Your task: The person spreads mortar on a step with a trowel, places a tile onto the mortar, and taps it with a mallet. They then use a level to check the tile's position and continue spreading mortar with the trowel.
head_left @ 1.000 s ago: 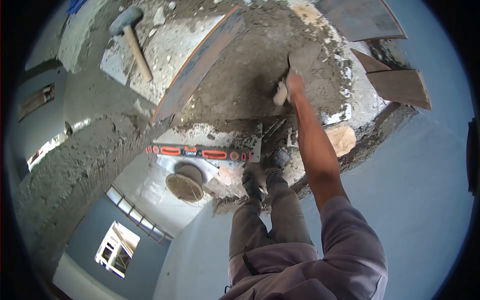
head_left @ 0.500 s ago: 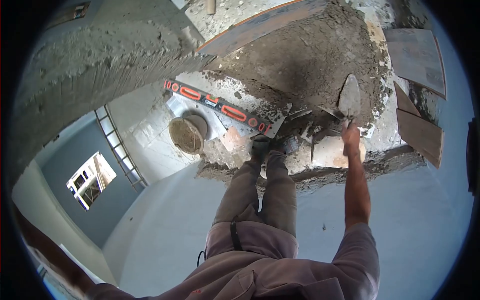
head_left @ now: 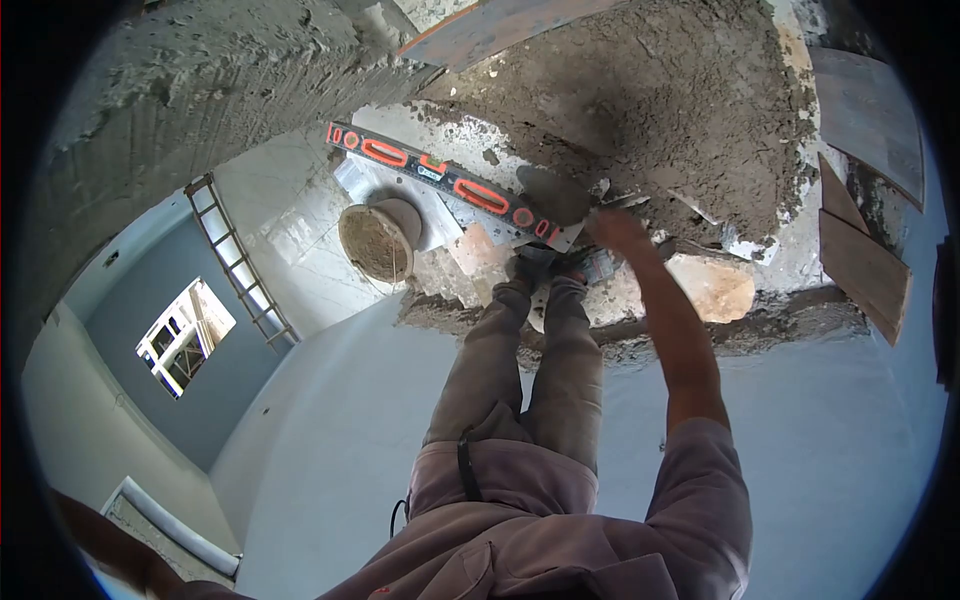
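Observation:
My right hand (head_left: pixel 618 230) is closed round the handle of a trowel (head_left: pixel 552 194). The trowel's blade points left, over the near left edge of the grey mortar bed (head_left: pixel 690 120) and beside the right half of a spirit level (head_left: pixel 440 180). Black with orange openings, the level lies slanted on pale slabs. Only the arm on my left side shows, at the lower left edge; my left hand is out of view.
A bucket of mortar (head_left: pixel 372 245) stands left of my feet. Cut tile pieces (head_left: pixel 862 265) lean at the right, and a tile (head_left: pixel 500 28) edges the mortar at the back. A ladder (head_left: pixel 238 262) leans further left. Broken rubble borders the wall by my feet.
My right hand has swung left with the trowel, from the right part of the mortar to near the level's right end. The view has shifted slightly.

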Demonstrator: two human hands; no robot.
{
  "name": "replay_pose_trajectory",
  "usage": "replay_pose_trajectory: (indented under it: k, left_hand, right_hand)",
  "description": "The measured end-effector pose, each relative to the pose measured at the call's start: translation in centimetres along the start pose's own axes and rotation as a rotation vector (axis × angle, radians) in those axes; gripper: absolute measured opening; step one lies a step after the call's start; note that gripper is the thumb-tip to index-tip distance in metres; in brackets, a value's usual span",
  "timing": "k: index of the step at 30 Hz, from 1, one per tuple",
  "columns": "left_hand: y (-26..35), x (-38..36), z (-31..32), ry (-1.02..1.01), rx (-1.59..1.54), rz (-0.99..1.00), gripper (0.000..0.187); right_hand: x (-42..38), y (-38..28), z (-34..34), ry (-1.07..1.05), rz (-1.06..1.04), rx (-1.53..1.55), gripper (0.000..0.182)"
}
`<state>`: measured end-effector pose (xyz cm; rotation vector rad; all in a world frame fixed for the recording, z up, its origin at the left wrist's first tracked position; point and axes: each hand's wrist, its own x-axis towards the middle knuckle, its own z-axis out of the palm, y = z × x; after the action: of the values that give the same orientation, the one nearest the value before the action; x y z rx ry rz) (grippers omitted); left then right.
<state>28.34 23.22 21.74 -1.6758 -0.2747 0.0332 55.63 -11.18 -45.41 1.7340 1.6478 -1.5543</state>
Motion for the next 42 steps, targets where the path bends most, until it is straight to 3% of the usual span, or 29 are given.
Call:
replay_pose_trajectory:
  k: [6, 14, 19, 22, 26, 28, 30, 31, 33, 34, 35, 36, 37, 39, 42]
  left_hand:
    - [0.0, -0.4, 0.0, -0.064, -0.001, 0.015, 0.042]
    - [0.0, -0.3, -0.7, -0.054, 0.014, -0.004, 0.044]
    - [-1.3, 0.0, -0.7, -0.007, 0.027, 0.024, 0.045]
    - [-3.1, -0.5, -0.3, 0.059, 0.098, 0.149, 0.048]
    - [-1.1, -0.1, -1.1, 0.037, 0.109, 0.02, 0.051]
    - [-0.8, -0.3, -1.2, 0.017, 0.121, -0.011, 0.051]
    - [-2.5, -1.8, -0.6, 0.001, 0.135, -0.044, 0.052]
    - [-5.8, -4.6, 0.6, -0.374, 0.174, -0.237, 0.052]
    - [-5.2, -4.2, 0.3, -0.747, 0.203, -0.428, 0.052]
    - [-1.2, -1.0, -1.3, -0.386, 0.137, -0.264, 0.052]
    - [1.0, 0.7, -2.1, -0.026, 0.073, -0.098, 0.053]
    - [0.7, 0.7, -2.0, -0.027, 0.074, -0.096, 0.053]
    - [0.3, 0.4, -1.9, -0.026, 0.074, -0.082, 0.053]
    - [0.3, 0.4, -1.8, -0.023, 0.083, -0.072, 0.053]
    - [1.0, 0.8, -2.2, -0.037, 0.077, -0.108, 0.053]
  right_hand:
    - [4.1, -2.8, -4.4, 0.121, 0.104, -0.003, 0.041]
    - [3.4, -2.3, -0.4, 0.428, 0.074, -0.081, 0.038]
    - [-4.6, -4.2, -6.7, 0.262, 0.042, 0.032, 0.044]
    - [-7.6, -3.1, -9.5, 0.226, 0.062, 0.014, 0.044]
    - [-11.0, -0.7, -15.9, 0.126, 0.127, 0.128, 0.036]
    - [-10.9, 2.6, -17.9, 0.278, 0.102, 0.204, 0.031]
    - [-12.5, 1.9, -22.9, 0.373, 0.083, 0.503, 0.028]
    - [-12.2, 2.2, -24.7, 0.373, 0.084, 0.504, 0.028]
    - [-11.5, 3.1, -27.0, 0.402, 0.299, 0.656, 0.026]
    - [-11.1, 3.7, -26.6, 0.407, 0.3, 0.658, 0.026]
    - [-10.2, 4.4, -25.7, 0.47, 0.192, 0.455, 0.027]
    - [-9.6, 4.8, -25.1, 0.52, 0.085, 0.249, 0.028]
    - [-9.6, 4.3, -24.4, 0.518, 0.084, 0.249, 0.028]
    - [-10.1, 2.6, -23.0, 0.635, 0.297, -0.067, 0.032]
    - [-8.2, 6.7, -23.5, 0.656, 0.397, -0.104, 0.037]
